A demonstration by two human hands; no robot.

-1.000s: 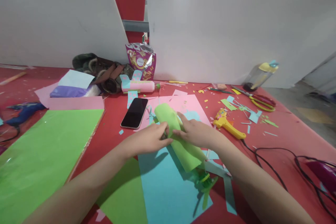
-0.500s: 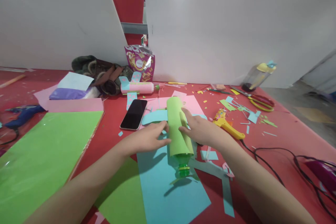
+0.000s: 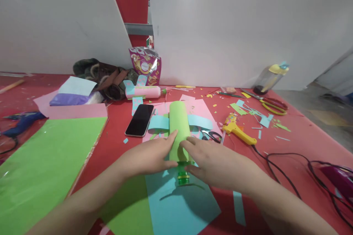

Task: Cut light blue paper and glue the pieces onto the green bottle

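A green plastic bottle (image 3: 179,125) wrapped in light green paper lies with its neck toward me. Light blue paper strips (image 3: 200,121) stick out from both its sides like wings. My left hand (image 3: 154,152) grips the bottle's left side near the neck, thumb low and fingers along the paper. From the right, my right hand (image 3: 212,156) closes over the lower body, its fingers curled on the paper. Below the bottle lies a sheet of light blue paper (image 3: 187,213). Black-handled scissors (image 3: 214,136) rest just beyond my right hand.
A yellow glue gun (image 3: 239,132) with a black cord lies right. A phone (image 3: 139,120) and a pink-wrapped bottle (image 3: 147,92) are at the left. Paper scraps, red-and-yellow scissors (image 3: 273,106) and a clear bottle (image 3: 268,79) sit far right. White panels (image 3: 234,36) border the back.
The wrapped bottle has shifted slightly left and straightened. Both hands have moved down toward its neck and closed on it. The right blue strip and black-handled scissors now show clearly.
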